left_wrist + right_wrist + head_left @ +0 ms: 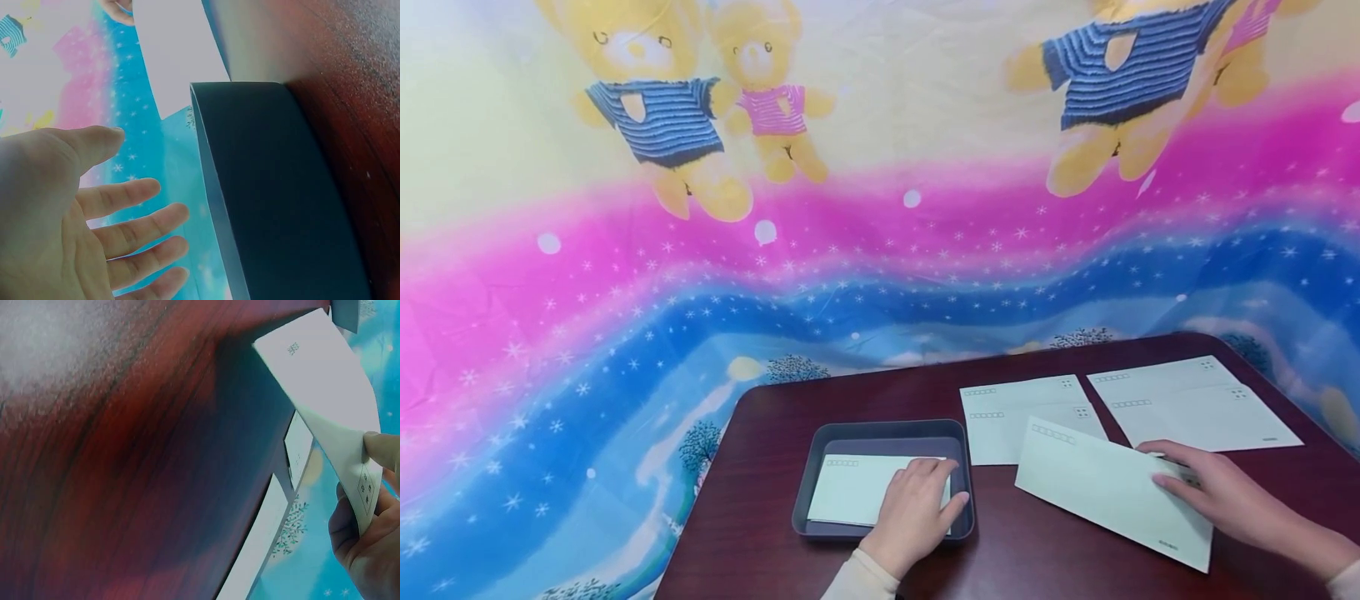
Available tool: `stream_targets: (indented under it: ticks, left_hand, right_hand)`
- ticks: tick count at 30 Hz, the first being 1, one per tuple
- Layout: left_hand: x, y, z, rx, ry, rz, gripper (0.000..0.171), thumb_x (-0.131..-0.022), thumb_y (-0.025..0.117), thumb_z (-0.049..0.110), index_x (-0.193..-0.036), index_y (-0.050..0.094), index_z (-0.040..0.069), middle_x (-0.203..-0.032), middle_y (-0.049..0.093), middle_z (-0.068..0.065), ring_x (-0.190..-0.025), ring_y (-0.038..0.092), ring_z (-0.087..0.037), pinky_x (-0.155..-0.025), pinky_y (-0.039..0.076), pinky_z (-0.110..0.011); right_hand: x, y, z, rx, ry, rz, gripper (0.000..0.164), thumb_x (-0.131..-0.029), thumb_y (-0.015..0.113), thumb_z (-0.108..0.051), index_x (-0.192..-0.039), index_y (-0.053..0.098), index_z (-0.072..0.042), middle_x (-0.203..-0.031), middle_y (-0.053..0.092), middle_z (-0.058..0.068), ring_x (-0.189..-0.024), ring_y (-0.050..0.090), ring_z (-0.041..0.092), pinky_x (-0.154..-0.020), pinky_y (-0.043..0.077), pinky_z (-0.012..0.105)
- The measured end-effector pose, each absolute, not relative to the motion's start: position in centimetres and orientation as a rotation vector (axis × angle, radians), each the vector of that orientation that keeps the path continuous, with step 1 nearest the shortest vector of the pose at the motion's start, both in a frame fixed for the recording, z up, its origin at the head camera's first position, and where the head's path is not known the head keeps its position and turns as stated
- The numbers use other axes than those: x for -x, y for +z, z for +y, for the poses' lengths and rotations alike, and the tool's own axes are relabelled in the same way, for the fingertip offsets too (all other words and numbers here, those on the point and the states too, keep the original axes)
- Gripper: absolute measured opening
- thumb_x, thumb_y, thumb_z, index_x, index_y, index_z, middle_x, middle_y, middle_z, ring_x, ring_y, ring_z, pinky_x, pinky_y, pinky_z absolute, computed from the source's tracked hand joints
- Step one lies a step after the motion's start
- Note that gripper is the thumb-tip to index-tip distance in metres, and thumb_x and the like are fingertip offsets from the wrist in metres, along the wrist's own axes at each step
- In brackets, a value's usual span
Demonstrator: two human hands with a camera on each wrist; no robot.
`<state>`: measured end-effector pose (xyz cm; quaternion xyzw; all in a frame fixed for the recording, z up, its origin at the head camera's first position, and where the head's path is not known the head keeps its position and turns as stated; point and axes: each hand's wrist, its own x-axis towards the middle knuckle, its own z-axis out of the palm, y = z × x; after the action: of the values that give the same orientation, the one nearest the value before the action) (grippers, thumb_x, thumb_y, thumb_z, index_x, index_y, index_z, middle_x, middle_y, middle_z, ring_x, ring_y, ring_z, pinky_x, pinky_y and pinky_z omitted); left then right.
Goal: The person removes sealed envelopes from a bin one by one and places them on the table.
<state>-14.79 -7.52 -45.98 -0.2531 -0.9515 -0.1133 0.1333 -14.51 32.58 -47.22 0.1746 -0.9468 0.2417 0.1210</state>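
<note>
My right hand (1232,500) grips a pale envelope (1105,492) at its right end, thumb on the front face. The envelope is tilted above the table, and its left end overlaps other envelopes in the head view. In the right wrist view, this envelope (319,381) bends slightly where the thumb and fingers pinch it. A dark grey tray (880,428) stands to the left, with a pale envelope (846,492) lying flat inside. Over the tray's right side is my left hand (913,508); the left wrist view shows its fingers (140,228) spread and holding nothing.
Two overlapping envelopes (992,433) lie behind the held one. Another overlapping pair (1195,417) is at the back right of the dark red wooden table (745,500). A printed bear curtain (880,250) hangs right behind the table's back edge.
</note>
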Motion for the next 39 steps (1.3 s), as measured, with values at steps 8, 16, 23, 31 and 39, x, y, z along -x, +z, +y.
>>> stream_targets:
  ticks: [8, 16, 23, 31, 39]
  left_hand:
    - [14.8, -45.7, -7.1, 0.751, -0.321, -2.764, 0.040, -0.091, 0.055, 0.041, -0.122, 0.062, 0.017, -0.115, 0.064, -0.001, -0.109, 0.056, -0.017, -0.086, 0.047, -0.036]
    - [14.4, -45.8, -6.4, 0.764, -0.308, -2.723, 0.038, -0.090, 0.055, 0.041, -0.118, 0.064, 0.017, -0.112, 0.065, 0.000, -0.108, 0.057, -0.016, -0.087, 0.047, -0.035]
    - [14.4, -45.7, -5.8, 0.784, -0.301, -2.715, 0.038, -0.090, 0.055, 0.042, -0.118, 0.064, 0.018, -0.111, 0.065, 0.001, -0.106, 0.057, -0.016, -0.085, 0.047, -0.034]
    - [14.3, -46.0, -5.1, 0.799, -0.275, -2.672, 0.037, -0.090, 0.055, 0.042, -0.117, 0.065, 0.018, -0.108, 0.065, 0.004, -0.104, 0.057, -0.014, -0.081, 0.047, -0.032]
    - [14.3, -46.1, -4.6, 0.822, -0.250, -2.619, 0.036, -0.089, 0.056, 0.042, -0.115, 0.065, 0.018, -0.105, 0.066, 0.004, -0.100, 0.058, -0.013, -0.081, 0.047, -0.031]
  right_hand:
    - [14.9, -47.6, 33.4, -0.527, 0.640, -2.727, 0.035, -0.084, 0.067, -0.027, -0.116, 0.063, -0.013, -0.108, 0.067, 0.002, -0.093, 0.056, -0.007, -0.066, 0.051, 0.027]
    - [15.3, -48.2, 34.2, -0.485, 0.576, -2.773, 0.036, -0.082, 0.069, -0.024, -0.115, 0.064, -0.012, -0.107, 0.067, 0.002, -0.089, 0.058, -0.002, -0.067, 0.051, 0.031]
    - [15.5, -48.4, 34.8, -0.430, 0.599, -2.895, 0.039, -0.081, 0.067, -0.015, -0.119, 0.061, -0.007, -0.111, 0.066, 0.012, -0.091, 0.064, 0.028, -0.068, 0.052, 0.039]
    - [15.9, -48.4, 35.4, -0.405, 0.593, -2.916, 0.040, -0.080, 0.068, -0.011, -0.118, 0.061, -0.003, -0.111, 0.065, 0.019, -0.092, 0.063, 0.033, -0.069, 0.052, 0.047]
    - [16.3, -48.3, 36.1, -0.414, 0.471, -2.878, 0.037, -0.076, 0.071, -0.009, -0.112, 0.064, -0.001, -0.105, 0.066, 0.019, -0.091, 0.063, 0.036, -0.070, 0.051, 0.051]
